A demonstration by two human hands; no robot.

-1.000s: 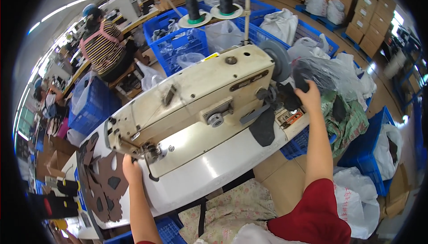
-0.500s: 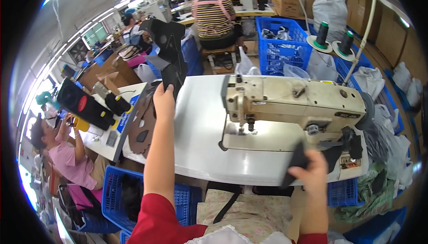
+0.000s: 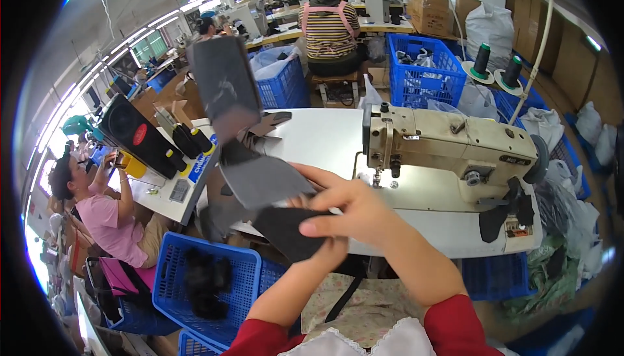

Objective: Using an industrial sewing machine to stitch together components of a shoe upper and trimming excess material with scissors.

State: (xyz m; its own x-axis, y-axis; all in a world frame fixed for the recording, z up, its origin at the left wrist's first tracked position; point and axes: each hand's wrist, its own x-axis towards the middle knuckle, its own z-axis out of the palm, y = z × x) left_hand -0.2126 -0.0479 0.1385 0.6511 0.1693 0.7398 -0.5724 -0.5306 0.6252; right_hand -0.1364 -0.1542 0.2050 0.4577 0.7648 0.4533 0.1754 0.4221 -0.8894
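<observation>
The right hand (image 3: 354, 210) grips a flat, black, soft-looking cut piece (image 3: 286, 231) by its right end, thumb on top and fingers reaching past it. The left hand (image 3: 330, 254) is just below and behind the right one, largely hidden by it and the black piece, so I cannot tell how far it is closed.

Left of both hands, curved dark-grey sheet pieces (image 3: 263, 180) overlap the black piece's upper side; farther up and left, a blurred dark-grey rectangular panel (image 3: 224, 83) stands above the tabletop's far left part.

Beyond the right hand, the smooth white tabletop (image 3: 312, 135) shows as an open stretch between the grey pieces and a cream metal sewing machine (image 3: 448, 135), whose needle end faces that stretch from the right hand's right. The tabletop's front edge runs rightward from behind the right hand, passing close beyond the forearm. Well right of that hand, an irregular black cut piece (image 3: 494, 221) lies near this edge.

Below and left of the left hand, a blue plastic crate (image 3: 247, 291) with dark material inside has its rim near the left forearm.
</observation>
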